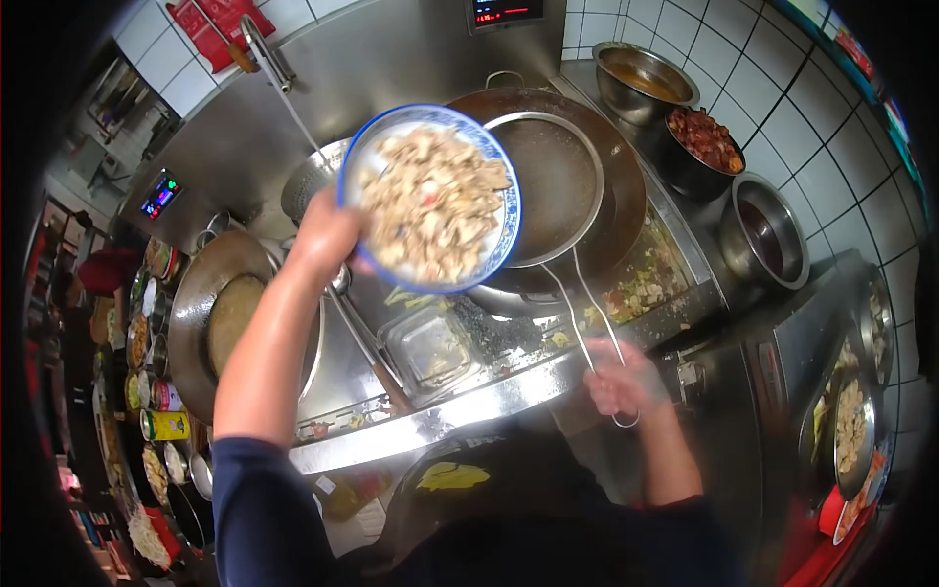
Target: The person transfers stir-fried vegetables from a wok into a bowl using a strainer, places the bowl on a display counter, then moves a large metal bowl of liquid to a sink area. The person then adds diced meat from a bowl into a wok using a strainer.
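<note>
My left hand (328,233) grips the left rim of a blue-and-white patterned plate (511,220), held up over the stove. Pale sliced pieces of food (436,202), perhaps meat, are heaped on it. In my right hand (623,378) is the long wire handle of a round fine-mesh strainer (546,187). That strainer lies over a large wok (623,213), right of the plate, and the plate covers part of the wok. Below the plate, a clear square plastic container (431,351) rests on the steel worktop. Whether the strainer touches the wok I cannot tell.
Another wok (192,315) with liquid stands at left, beside long-handled ladles (359,330). A perforated strainer (312,176) sits below the faucet (268,55). Steel bowls (796,257) and a pot of reddish-brown chunks (703,139) line the right wall. Food scraps (645,286) lie near the right wok. Ingredient containers crowd the far left.
</note>
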Available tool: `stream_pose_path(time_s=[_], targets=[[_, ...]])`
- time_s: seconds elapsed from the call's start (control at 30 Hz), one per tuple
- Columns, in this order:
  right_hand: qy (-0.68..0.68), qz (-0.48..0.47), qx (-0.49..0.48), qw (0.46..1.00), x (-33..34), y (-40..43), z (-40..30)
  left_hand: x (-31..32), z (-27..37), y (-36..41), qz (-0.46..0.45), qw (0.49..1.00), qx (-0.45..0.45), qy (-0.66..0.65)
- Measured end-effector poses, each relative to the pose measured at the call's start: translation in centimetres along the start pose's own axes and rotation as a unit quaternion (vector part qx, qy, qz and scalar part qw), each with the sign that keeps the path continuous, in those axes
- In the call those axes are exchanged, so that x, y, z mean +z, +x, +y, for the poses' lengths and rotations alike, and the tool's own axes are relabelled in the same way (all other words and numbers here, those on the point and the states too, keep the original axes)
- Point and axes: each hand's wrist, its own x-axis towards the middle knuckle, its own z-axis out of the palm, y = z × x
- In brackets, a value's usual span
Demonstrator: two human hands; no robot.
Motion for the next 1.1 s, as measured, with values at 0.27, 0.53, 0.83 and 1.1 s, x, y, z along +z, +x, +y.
stream_pose_path(time_s=[0.27, 0.53, 0.83, 1.1], targets=[[0.038, -0.056, 0.024, 0.997, 0.3, 3.3, -0.5, 9.8, 7.2, 10.5, 0.080, 0.792, 0.278, 0.538], [0.115, -0.043, 0.037, 0.992, -1.6, 4.6, -1.1, 13.0, 9.3, 12.7, 0.003, 0.688, 0.393, 0.610], [0.105, 0.066, 0.047, 0.991, -2.5, 7.0, -4.6, 12.4, 11.7, 13.5, 0.033, 0.651, 0.463, 0.600], [-0.404, 0.365, -0.203, 0.814, -0.2, 1.1, -1.2, 12.0, 11.8, 13.1, 0.025, 0.691, 0.400, 0.602]])
